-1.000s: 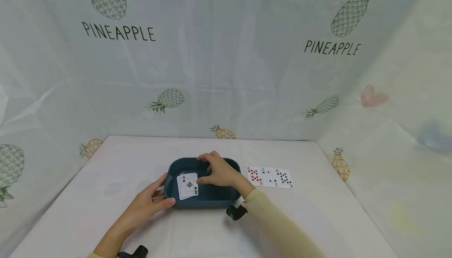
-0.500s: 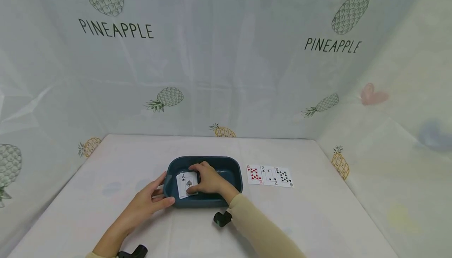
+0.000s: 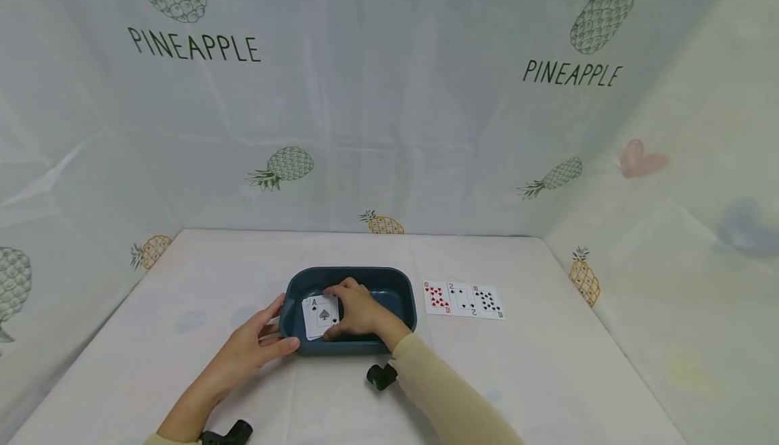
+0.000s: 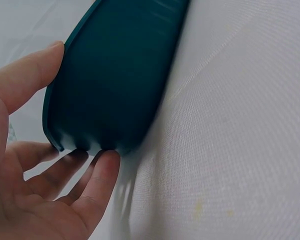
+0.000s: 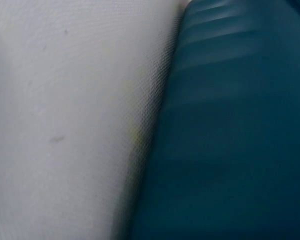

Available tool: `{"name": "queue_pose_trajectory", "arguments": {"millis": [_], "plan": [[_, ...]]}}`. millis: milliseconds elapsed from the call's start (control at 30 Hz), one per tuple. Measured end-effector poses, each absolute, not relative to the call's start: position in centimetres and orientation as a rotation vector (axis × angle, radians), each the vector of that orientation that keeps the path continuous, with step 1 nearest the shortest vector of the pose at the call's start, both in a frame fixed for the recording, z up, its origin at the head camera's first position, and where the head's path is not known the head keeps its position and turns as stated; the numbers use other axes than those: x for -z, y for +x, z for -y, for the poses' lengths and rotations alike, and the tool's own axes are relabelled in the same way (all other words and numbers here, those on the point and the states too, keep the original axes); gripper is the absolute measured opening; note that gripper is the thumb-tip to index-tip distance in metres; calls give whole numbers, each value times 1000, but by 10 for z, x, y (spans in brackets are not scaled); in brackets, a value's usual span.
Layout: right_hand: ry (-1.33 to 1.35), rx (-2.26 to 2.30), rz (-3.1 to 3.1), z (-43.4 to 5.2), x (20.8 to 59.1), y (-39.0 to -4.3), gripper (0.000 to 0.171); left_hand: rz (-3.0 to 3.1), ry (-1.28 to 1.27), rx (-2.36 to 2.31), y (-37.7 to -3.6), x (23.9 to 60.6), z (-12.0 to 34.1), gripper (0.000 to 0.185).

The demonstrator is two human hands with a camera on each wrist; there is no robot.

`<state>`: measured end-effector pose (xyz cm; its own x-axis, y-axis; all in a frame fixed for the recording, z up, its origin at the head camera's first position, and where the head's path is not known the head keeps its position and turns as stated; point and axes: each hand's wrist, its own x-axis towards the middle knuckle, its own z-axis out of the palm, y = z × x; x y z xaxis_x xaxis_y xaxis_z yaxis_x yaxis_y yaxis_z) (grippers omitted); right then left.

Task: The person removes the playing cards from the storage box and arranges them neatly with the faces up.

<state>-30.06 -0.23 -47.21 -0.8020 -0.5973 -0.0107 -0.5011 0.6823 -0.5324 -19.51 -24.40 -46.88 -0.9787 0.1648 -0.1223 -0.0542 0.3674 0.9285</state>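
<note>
1. Nearest, we count two black devices (image 3: pixel 228 433), one at each wrist.
2. The left hand (image 3: pixel 249 345) grips the left end of the one tray (image 3: pixel 359 349) between thumb and fingers.
3. The right hand (image 3: pixel 359 310) arches into the tray, thumb and forefinger at opposite edges of the ace of spades (image 3: pixel 321 312); we cannot tell whether they clamp it.
4. This ace tops a pile of at least two cards in the tray's left half. We judge the step to be taking up the ace; next calls for parting it cleanly from the card beneath.
5. Right of the tray, three face-up cards form a row: ten of hearts (image 3: pixel 437 298), black two (image 3: pixel 462 299), black ten (image 3: pixel 487 302).
6. Behind, we count eight printed pineapples (image 3: pixel 290 164).
</note>
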Motion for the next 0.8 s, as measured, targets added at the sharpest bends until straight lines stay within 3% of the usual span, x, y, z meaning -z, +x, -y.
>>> {"name": "queue_pose_trajectory", "arguments": {"millis": [800], "plan": [[-868, 882, -2701, 1, 470, -300, 81, -2442, 103, -1644, -196, 470, 245, 98]]}}
